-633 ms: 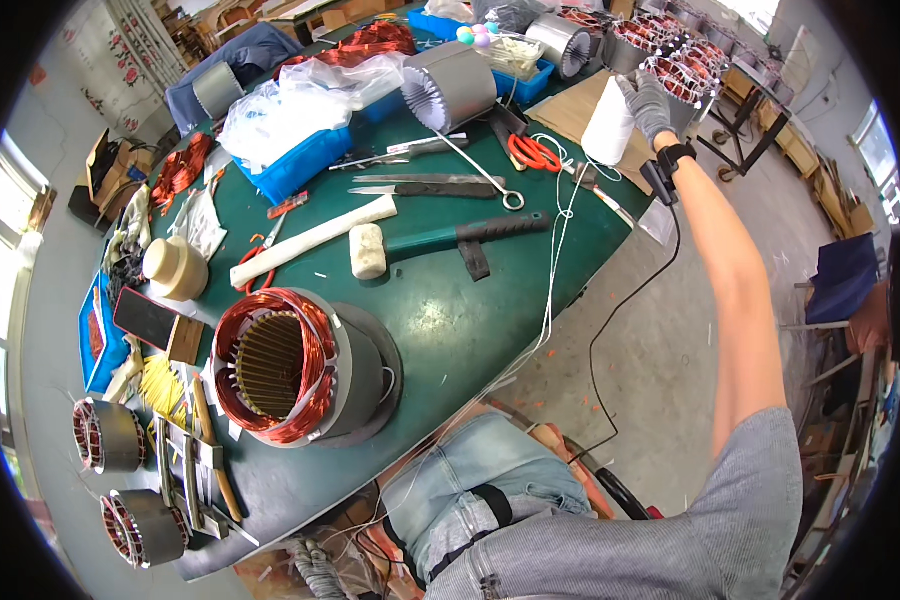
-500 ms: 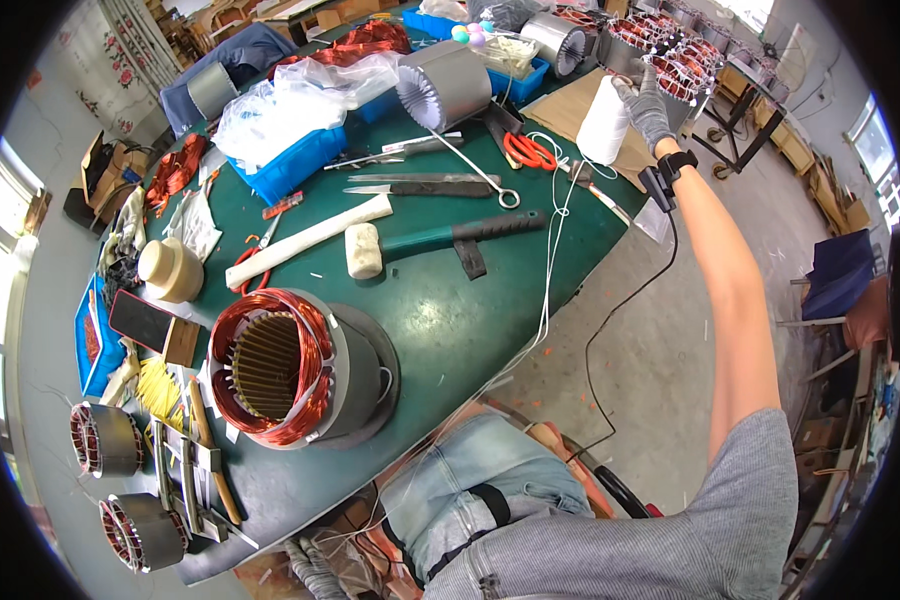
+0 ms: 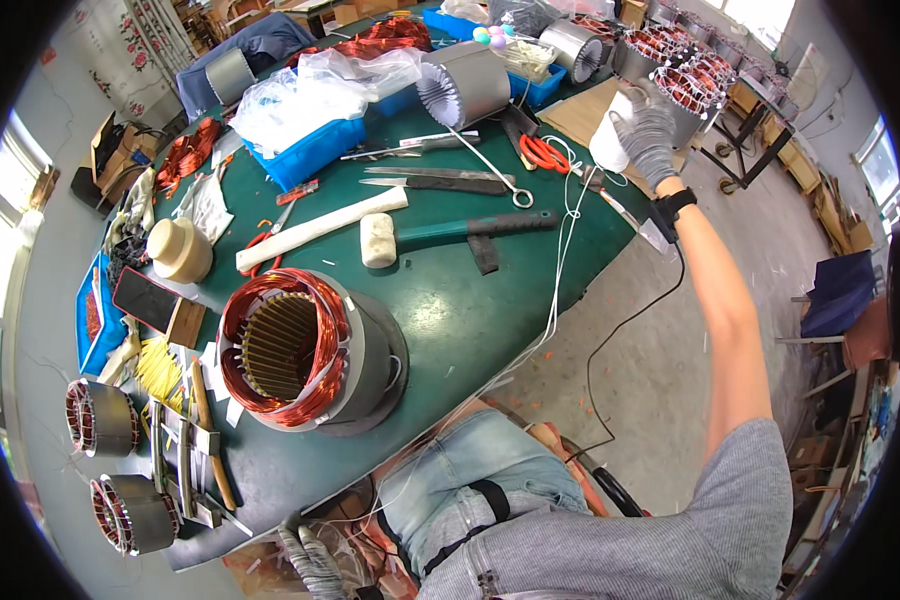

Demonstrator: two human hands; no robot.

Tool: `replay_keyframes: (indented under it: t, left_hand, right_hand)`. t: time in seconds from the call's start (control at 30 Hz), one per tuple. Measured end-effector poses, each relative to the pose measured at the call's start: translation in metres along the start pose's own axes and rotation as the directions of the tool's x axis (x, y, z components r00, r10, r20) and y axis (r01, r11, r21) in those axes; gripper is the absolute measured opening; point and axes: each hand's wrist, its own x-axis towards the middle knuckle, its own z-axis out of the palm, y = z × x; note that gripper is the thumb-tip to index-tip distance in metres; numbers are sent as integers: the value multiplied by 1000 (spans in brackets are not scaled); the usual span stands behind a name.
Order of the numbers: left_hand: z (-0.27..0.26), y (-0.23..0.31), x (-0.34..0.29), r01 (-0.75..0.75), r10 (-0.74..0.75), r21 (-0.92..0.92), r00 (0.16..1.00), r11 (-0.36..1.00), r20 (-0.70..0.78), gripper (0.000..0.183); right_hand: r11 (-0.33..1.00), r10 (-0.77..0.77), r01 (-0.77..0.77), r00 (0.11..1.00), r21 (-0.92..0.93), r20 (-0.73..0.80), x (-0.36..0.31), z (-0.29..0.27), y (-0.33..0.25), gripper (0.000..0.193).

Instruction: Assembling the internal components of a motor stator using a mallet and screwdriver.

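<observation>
My right hand [image 3: 650, 135], in a grey striped glove, reaches to the table's far right and grips a white spool of cord [image 3: 607, 145], fingers over its top and side. The spool leans slightly. White cord [image 3: 560, 290] runs from near it down along the table's right edge toward my lap. My left hand [image 3: 312, 562], gloved too, is low beside the near table edge with its fingers stretched upward and a little apart. Ahead of it stands a motor stator [image 3: 375, 375] with a ring of red copper windings [image 3: 332, 385] facing up and left.
A white-headed mallet [image 3: 378, 240], a pale rod [image 3: 320, 230], red-handled scissors [image 3: 260, 250] and a metal hook rod [image 3: 490, 165] lie across the green table [image 3: 450, 320]. Blue bins [image 3: 315, 155] stand behind. Two small stators [image 3: 105, 418] sit at the left edge; wound stators [image 3: 690, 80] stand far right.
My right hand has closed further over the spool, which now leans more. My left hand has risen further into view by the near table edge. The whole view has shifted slightly.
</observation>
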Motion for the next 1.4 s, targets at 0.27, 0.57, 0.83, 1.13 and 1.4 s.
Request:
replay_keyframes:
  t: [0.27,0.57,0.83,1.13,1.4]
  left_hand:
    - [72,74,-11,-342,318,204,937,917,144,23]
    - [87,74,-22,-349,366,-113,891,930,268,26]
    - [133,157,-34,-424,500,-371,856,826,135,34]
    - [129,161,-27,-180,201,-124,515,976,833,23]
    - [82,132,-12,-8,82,-96,591,995,802,24]
  right_hand:
    - [918,-252,389,717,-73,650,-30,-1,-49,29]
    - [42,-76,-508,857,860,510,30,-104,-43,14]
    - [101,-773,-293,578,951,261,-73,-267,-161,13]
    - [204,-724,-154,641,967,255,-141,-266,-200,14]
    - [6,-557,-816,477,577,680,-164,-250,-172,15]
